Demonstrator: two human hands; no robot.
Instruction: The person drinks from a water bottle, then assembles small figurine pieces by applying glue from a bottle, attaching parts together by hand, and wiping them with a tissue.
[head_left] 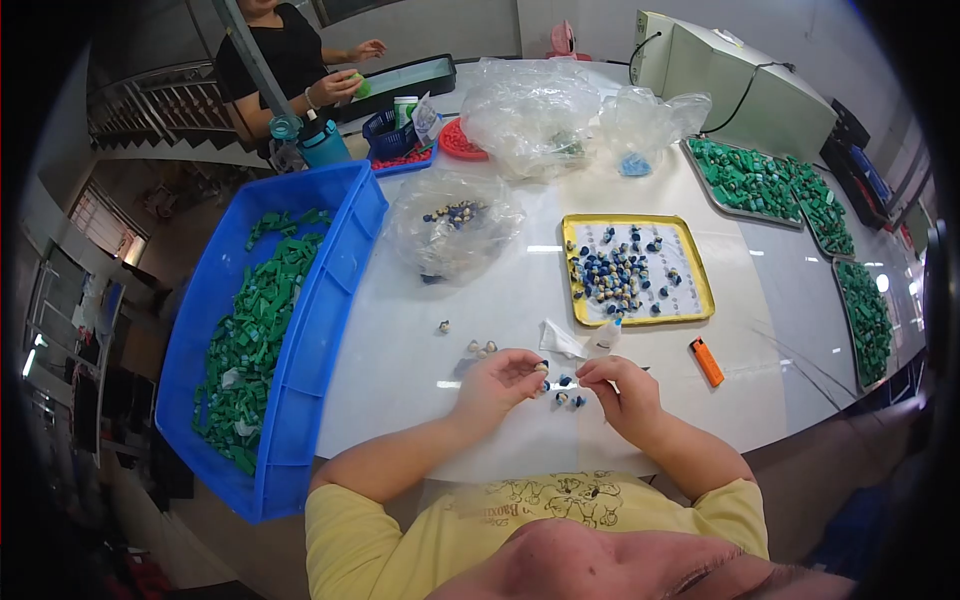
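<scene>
While both hands meet at the lower centre of the frame, the left hand (497, 381) pinches a small blue-and-pale part (543, 367) between thumb and fingertips, and the right hand (617, 385) closes its fingers on a similar small piece directly opposite; what exactly the right fingers hold cannot be told. A few loose small parts (568, 392) lie on the bench (420, 340) just below the fingertips, and several pale pieces (482, 347) lie slightly to the upper left of the left hand. Judged from the layout, the work is partly done: the yellow tray (705, 290) at centre right carries a moderate heap of blue and pale parts, while a clear bag (455, 225) above centre still holds more. The blue bin (320, 300) at left holds many green pieces, and metal trays (745, 180) at upper right are filled with green parts. An orange lighter (706, 361) lies right of the hands. A second person's hands at the upper left are partly cut off; lens distortion blurs the right edge.
</scene>
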